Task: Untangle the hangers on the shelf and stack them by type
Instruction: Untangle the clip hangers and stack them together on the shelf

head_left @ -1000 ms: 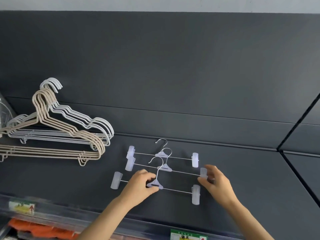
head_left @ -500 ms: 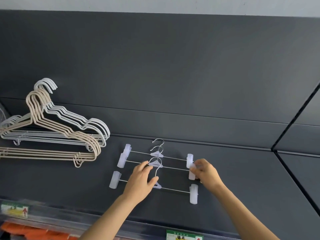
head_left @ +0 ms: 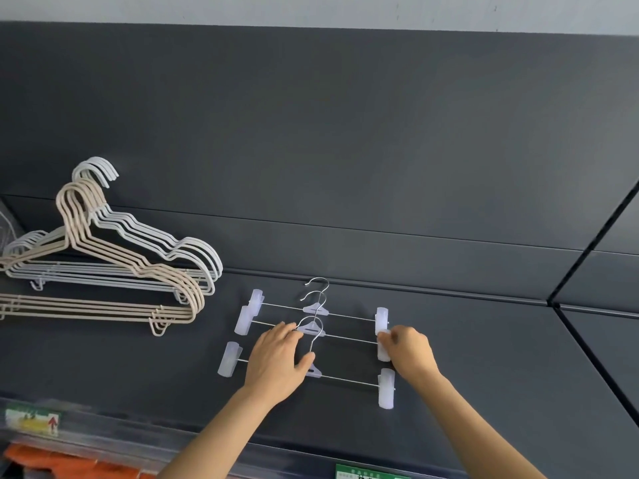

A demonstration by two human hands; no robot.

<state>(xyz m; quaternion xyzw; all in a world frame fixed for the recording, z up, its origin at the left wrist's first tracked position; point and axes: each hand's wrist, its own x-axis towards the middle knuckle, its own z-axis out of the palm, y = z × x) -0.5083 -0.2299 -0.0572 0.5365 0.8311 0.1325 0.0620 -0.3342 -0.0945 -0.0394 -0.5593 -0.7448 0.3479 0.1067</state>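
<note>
Three clip hangers lie in a row on the dark shelf [head_left: 484,357]: a far one [head_left: 342,315], a middle one [head_left: 349,337] and a near one [head_left: 349,380], each a thin metal bar with translucent clips and a silver hook. My left hand [head_left: 276,364] rests over the left half of the middle and near hangers, fingers on the middle hanger's centre piece, thumb by the near hanger's hook. My right hand [head_left: 408,350] pinches the middle hanger's right clip [head_left: 383,337]. At the left lie stacked beige wire hangers [head_left: 103,305] and white wire hangers [head_left: 145,236].
The shelf's front edge carries label strips: a price tag [head_left: 31,421] at the lower left and a green tag [head_left: 366,473] at the bottom. Orange goods [head_left: 69,468] sit on the level below. A dark divider line [head_left: 587,243] runs diagonally at the right.
Both hands slid the middle clip hanger away from me, close to the far one. My right hand moved left and up with its clip; the near hanger stayed put.
</note>
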